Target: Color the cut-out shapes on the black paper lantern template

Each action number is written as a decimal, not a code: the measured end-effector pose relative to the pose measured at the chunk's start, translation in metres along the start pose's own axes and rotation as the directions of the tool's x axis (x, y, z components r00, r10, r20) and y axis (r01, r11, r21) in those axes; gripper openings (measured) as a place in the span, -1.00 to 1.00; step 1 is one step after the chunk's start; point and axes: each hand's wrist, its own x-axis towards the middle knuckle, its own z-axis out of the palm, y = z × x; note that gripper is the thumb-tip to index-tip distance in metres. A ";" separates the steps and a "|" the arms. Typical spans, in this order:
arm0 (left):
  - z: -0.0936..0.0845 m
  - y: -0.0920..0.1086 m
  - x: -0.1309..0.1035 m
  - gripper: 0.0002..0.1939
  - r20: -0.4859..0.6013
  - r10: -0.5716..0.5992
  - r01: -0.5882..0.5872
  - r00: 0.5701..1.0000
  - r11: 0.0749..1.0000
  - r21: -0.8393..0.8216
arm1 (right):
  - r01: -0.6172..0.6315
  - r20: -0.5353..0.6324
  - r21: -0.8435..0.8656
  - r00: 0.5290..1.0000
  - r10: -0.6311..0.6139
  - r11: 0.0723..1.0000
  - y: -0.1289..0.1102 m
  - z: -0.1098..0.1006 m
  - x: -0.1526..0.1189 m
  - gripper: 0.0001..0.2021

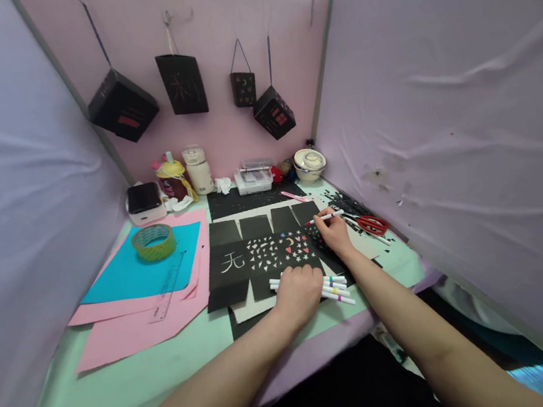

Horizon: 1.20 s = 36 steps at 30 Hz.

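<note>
My left hand (300, 294) is closed around a bundle of several white marker pens (337, 294), whose coloured bands show on the right. It rests on the lower edge of a black cut-out card (267, 285) with flaps. Between the fingers of my right hand (334, 234) is a single marker (336, 214), its red tip pointing left over the card's right part. Cut into the card are a white character (232, 262), small triangles, and a panel of stars, hearts and a moon, some coloured. Part of the right end is hidden by my right hand.
Red-handled scissors (373, 225) lie right, beside black scraps. On the left, a tape roll (154, 243) sits on blue paper (110, 280) over pink sheets, with a clear ruler (169, 285). Bottles, a plastic box (254, 180) and a bowl (309, 163) line the back; black paper lanterns (122, 106) hang above.
</note>
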 end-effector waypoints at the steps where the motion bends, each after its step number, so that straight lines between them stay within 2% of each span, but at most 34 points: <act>1: 0.000 0.000 0.000 -0.87 0.000 0.002 -0.002 1.000 1.000 0.000 | 0.008 -0.002 0.010 1.000 -0.008 1.000 0.000 0.000 0.000 -0.81; 6: 0.002 -0.002 0.001 -0.89 0.006 0.011 -0.010 1.000 1.000 -0.009 | 0.040 -0.035 0.030 0.999 -0.039 0.999 -0.002 -0.001 0.001 -0.85; 13: 0.005 -0.002 0.002 -0.89 -0.012 -0.005 0.005 1.000 1.000 -0.014 | 0.038 -0.017 0.047 0.999 -0.037 0.998 -0.004 -0.005 0.003 -0.91; 18: 0.004 -0.001 0.002 -0.89 0.002 -0.005 0.005 1.000 1.000 -0.011 | 0.052 0.069 0.103 0.996 -0.059 0.993 -0.023 -0.008 0.005 -0.90; 22: 0.005 -0.001 0.001 -0.90 -0.021 0.007 -0.007 1.000 1.000 0.000 | 0.044 0.128 0.138 0.990 -0.062 0.989 -0.037 -0.005 -0.007 -0.87; 29: 0.006 -0.002 0.002 -0.90 -0.024 0.002 -0.002 1.000 1.000 -0.007 | -0.092 0.179 0.214 0.982 0.054 0.972 -0.028 0.002 -0.030 -0.88; 33: 0.004 -0.002 0.002 -0.90 -0.015 0.005 -0.005 1.000 1.000 -0.004 | -0.078 0.204 0.222 0.979 0.032 0.972 -0.034 0.002 -0.024 -0.87; 36: 0.004 -0.002 0.002 -0.90 -0.020 0.008 -0.008 1.000 1.000 -0.001 | -0.060 0.292 0.217 0.956 -0.006 0.974 -0.041 0.009 -0.014 -0.85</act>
